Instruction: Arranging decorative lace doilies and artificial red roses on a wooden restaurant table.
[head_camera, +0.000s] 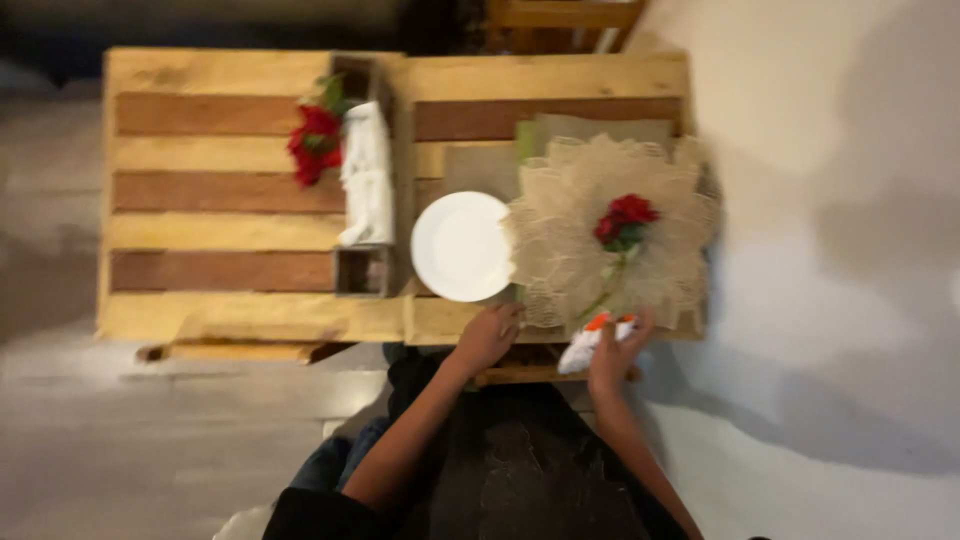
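Both hands at the near edge of the pallet table, steadying the mesh wreath

My right hand (618, 352) has its grip closed around a small white and orange packet (590, 345), kept just under the green stem so it stays within reach; my left hand (488, 335) rests loosely curled on the wreath's (570, 240) lower left rim, holding nothing, seemingly to stop it sliding. The red rose (625, 218) sits at the wreath's centre, the white plate (458, 247) touches its left side, and a second rose (314, 145) lies beside white cloth (366, 175) in the table's (220, 232) middle slot
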